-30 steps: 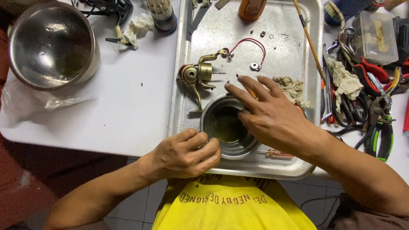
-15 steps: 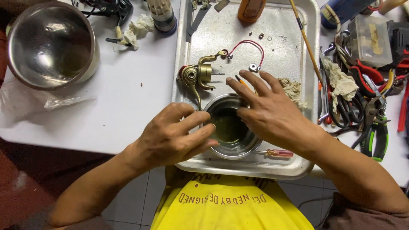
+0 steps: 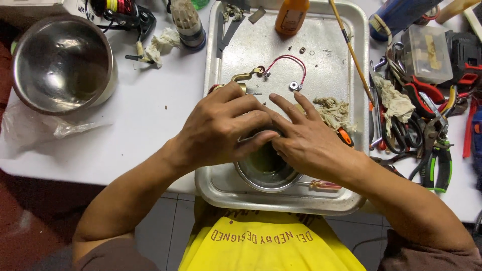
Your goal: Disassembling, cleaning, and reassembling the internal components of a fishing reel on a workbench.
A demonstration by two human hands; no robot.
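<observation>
Now both hands meet over a metal tray (image 3: 346,65) on the white bench (image 3: 150,125). Left hand (image 3: 221,128) sits at centre, fingers curled down over a brass-coloured fishing reel part (image 3: 246,77), whose arm pokes out at 12 o'clock of the knuckles; the grip looks closed around something small, but what it pinches is hidden under the fingers. Right hand (image 3: 306,143) lies at 3 o'clock of the left, touching it, fingers spread and fairly flat, fingertips toward 11 o'clock; cannot tell whether it holds anything. Under both hands, at 6 o'clock, a small steel bowl (image 3: 266,173) stands in the tray, half covered.

On the tray: a red wire loop (image 3: 286,59) at 12 o'clock of the hands, a small washer (image 3: 293,86) just beside its end, a dirty rag (image 3: 334,110) at 2 o'clock, an orange bottle (image 3: 290,15) at the far edge, a red-handled screwdriver (image 3: 324,184) near the front rim.

Off the tray: a large steel bowl (image 3: 63,62) at 10 o'clock, a crumpled plastic bag (image 3: 45,130) beneath it, and a heap of pliers and cutters (image 3: 432,140) at 3 o'clock.
</observation>
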